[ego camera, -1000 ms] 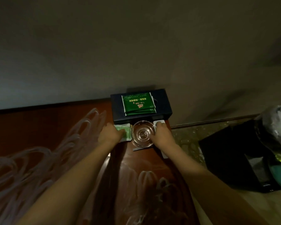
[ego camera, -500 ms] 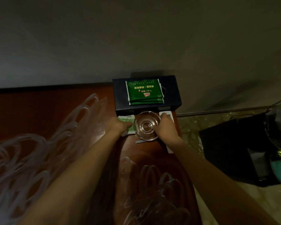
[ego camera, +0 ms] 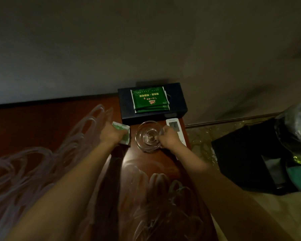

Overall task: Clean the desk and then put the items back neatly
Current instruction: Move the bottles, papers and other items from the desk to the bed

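Two hands work at the far right end of the dark red wooden desk (ego camera: 42,129). Right hand (ego camera: 169,139) pinches the right rim of the round clear glass ashtray (ego camera: 147,136), which stands near the black box (ego camera: 153,108). Left hand (ego camera: 112,134) grips a small green-and-white packet (ego camera: 123,134), just left. Best to set the ashtray down square, close to the white remote control (ego camera: 175,127), without knocking either neighbour.

Right hand (ego camera: 169,139) gripping glass ashtray (ego camera: 148,136), left hand (ego camera: 112,134) holding packet (ego camera: 123,134)
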The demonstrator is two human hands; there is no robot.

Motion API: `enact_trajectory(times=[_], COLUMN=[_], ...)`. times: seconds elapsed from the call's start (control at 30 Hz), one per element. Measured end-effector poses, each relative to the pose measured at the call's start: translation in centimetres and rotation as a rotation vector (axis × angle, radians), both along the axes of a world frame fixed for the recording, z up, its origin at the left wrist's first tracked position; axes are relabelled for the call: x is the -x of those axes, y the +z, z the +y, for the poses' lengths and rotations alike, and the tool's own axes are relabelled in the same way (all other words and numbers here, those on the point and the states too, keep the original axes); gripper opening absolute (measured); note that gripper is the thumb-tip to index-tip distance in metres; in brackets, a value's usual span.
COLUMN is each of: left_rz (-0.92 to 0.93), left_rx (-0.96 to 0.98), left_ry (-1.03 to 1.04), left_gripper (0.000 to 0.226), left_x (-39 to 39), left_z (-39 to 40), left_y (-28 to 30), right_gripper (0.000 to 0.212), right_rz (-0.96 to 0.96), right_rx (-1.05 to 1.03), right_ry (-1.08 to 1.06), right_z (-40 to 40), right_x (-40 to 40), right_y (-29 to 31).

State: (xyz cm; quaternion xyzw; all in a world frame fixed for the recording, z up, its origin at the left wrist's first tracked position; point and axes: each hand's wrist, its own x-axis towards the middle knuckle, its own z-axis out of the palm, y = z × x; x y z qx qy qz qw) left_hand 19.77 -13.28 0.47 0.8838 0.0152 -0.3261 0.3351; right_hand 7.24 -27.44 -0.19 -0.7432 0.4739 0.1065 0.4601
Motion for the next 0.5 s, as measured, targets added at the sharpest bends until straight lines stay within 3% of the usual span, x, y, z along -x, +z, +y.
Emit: enact_trajectory(times=[0.27,0.5], left_rz=[-0.152,-0.191], left_rx=[-0.023,0.068], left_ry=[-0.197,-0.433], left_gripper=[0.052,0.050], left_x=[3.1,13.1], left_z=[-0.8,-4.3], left_y=[3.6,8.3], right_gripper=[0.027,0.022], right_rz=[-0.070,-0.239], right_rx=[-0.076,-0.088], right_ry=[-0.124,-0.352], right_z=[-0.1,-0.1], right_x=[6.2,19.3], right_y=[2.6,7.9])
